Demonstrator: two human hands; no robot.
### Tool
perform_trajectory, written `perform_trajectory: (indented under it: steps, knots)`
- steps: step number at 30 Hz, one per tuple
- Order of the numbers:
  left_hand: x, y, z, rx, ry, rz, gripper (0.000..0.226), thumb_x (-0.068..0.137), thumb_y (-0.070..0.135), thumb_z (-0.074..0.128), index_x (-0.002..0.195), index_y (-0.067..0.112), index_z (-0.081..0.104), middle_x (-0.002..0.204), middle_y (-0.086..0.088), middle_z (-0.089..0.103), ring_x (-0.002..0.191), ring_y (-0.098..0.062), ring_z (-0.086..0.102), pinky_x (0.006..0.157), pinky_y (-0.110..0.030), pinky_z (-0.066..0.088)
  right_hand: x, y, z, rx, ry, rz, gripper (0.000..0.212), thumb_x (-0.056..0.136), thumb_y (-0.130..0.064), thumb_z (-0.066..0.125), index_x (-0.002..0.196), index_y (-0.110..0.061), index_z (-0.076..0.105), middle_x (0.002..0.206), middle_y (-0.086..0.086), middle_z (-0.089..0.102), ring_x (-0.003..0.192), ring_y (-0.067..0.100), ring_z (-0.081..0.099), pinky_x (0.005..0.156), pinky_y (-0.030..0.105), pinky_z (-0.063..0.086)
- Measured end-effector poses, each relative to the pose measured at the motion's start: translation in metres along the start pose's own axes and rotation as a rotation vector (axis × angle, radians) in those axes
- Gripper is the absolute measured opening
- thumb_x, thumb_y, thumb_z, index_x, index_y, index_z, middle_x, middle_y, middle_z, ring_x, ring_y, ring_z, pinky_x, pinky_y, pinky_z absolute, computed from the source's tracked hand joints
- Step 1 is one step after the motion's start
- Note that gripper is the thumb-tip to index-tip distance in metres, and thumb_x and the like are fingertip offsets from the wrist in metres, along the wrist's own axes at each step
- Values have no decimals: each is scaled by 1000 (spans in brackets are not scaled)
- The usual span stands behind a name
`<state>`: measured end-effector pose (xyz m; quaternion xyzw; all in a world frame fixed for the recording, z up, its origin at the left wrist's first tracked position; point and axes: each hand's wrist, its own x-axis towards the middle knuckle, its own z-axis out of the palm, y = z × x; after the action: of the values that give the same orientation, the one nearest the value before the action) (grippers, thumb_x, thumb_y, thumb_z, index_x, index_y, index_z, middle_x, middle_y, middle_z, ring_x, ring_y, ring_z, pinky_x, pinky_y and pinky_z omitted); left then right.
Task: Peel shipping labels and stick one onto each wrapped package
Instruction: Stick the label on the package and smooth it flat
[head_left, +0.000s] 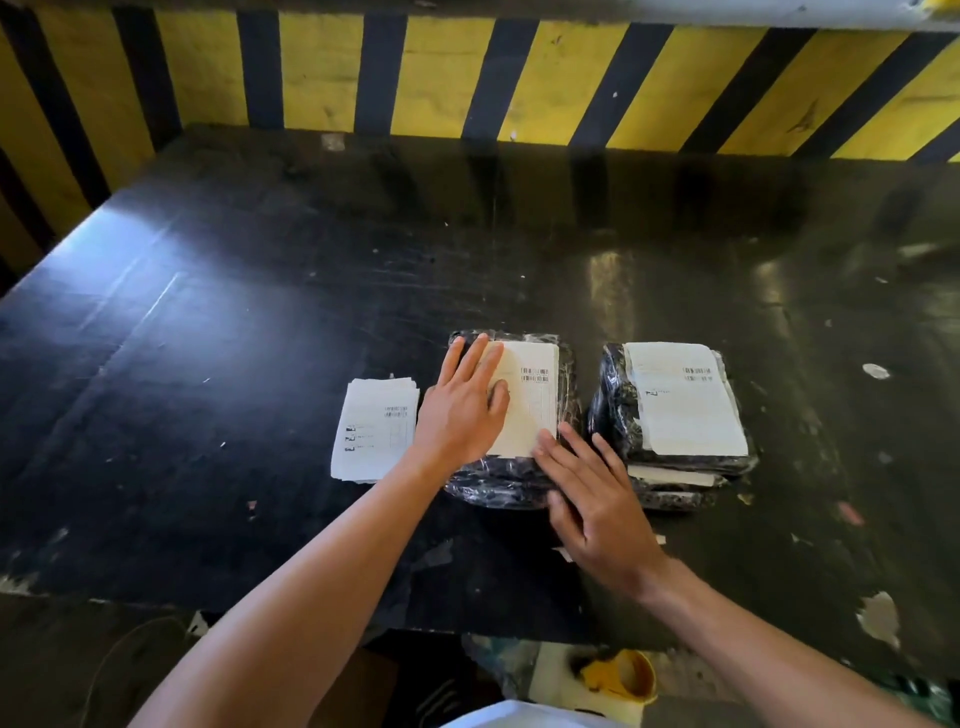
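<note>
A black plastic-wrapped package lies in the middle of the dark table with a white shipping label on its top. My left hand lies flat on the label's left half, fingers spread. My right hand rests with its fingertips on the label's lower right corner and the package's near edge. A stack of white labels lies just left of the package. To the right stands a pile of wrapped packages, the top one bearing a label.
The black table is scratched, with paper scraps on its right side. A yellow and black striped wall closes off the back and left. Below the table's near edge sit a yellow object and clutter on the floor.
</note>
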<state>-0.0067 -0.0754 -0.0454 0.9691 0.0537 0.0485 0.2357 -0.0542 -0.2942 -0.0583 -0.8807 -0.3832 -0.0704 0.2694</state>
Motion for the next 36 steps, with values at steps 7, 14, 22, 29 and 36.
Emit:
perform_trajectory:
  steps: [7,14,22,29,36]
  knots:
    - [6,8,-12,98,-70,19,56,103,37,28,156,24,15,167,2,6,154,-20,-5,121,-56,14,67,17,-18,17,-11,139,52,101,-29,33,150,-12,37,157,3,35,148,14,24,121,41,22]
    - [7,7,-18,189,-160,135,57,106,37,21,158,20,8,167,4,-1,153,-11,-6,124,-50,4,105,30,1,-37,-274,301,57,105,-37,19,158,-17,7,166,-5,-5,151,7,-9,124,43,8]
    - [-56,-11,-18,271,-182,320,58,106,43,14,158,23,-2,165,5,-10,151,-12,-17,125,-46,-2,100,32,7,-60,-233,288,57,104,-37,17,157,-17,8,165,-6,-5,150,5,-11,124,37,7]
    - [-96,-31,-28,239,-108,458,54,104,36,31,156,25,25,165,6,13,153,-10,3,124,-38,4,101,32,8,-70,-252,286,57,105,-35,19,157,-15,6,165,-5,-7,150,7,-12,124,36,5]
    - [-51,-6,-41,-14,182,323,38,98,18,43,133,20,58,139,2,57,131,-16,50,108,-34,39,114,18,-8,-83,-276,321,57,104,-30,26,158,-22,10,166,-8,-2,151,9,-8,123,47,5]
